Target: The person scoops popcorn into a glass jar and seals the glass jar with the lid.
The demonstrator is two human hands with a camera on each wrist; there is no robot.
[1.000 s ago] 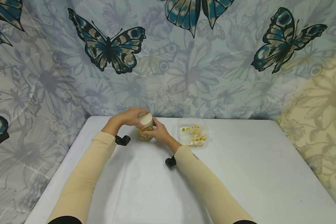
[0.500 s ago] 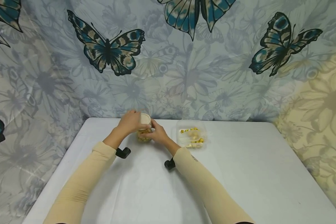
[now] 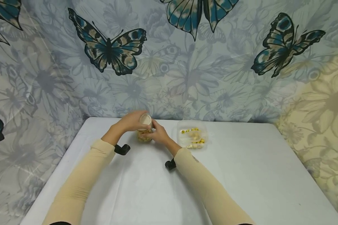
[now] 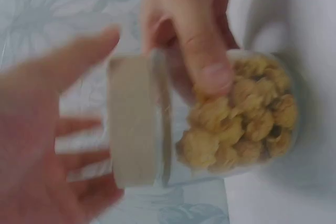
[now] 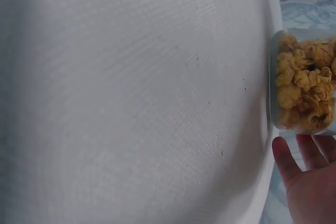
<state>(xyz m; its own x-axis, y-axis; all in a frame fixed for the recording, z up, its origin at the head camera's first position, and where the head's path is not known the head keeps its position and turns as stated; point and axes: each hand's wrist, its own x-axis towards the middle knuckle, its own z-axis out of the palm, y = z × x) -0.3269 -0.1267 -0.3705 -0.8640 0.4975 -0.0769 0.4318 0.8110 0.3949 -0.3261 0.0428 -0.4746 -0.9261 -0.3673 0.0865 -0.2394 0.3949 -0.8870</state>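
Note:
A clear jar [image 3: 144,138] of popcorn stands upright near the table's back edge, capped with a cream lid [image 3: 145,120]. My right hand [image 3: 160,135] holds the jar's side, its thumb across the front in the left wrist view. Fingers of that hand [image 5: 315,190] also show beside the jar [image 5: 304,85] in the right wrist view. Around the lid [image 4: 134,121], my left hand [image 4: 39,135] is spread and blurred, with thumb and fingers fairly straight. The thumb tip looks apart from the lid; whether the other fingers touch it, I cannot tell.
Right of the jar lies a clear plastic container [image 3: 180,137] with yellow and paler pieces inside. A white cloth covers the table [image 3: 256,175]. Butterfly-patterned fabric [image 3: 214,93] rises directly behind the back edge.
My left hand first turned over the lid, its wrist swinging inward, then swung back outward and loosened. The right hand keeps its hold on the jar, which has barely moved.

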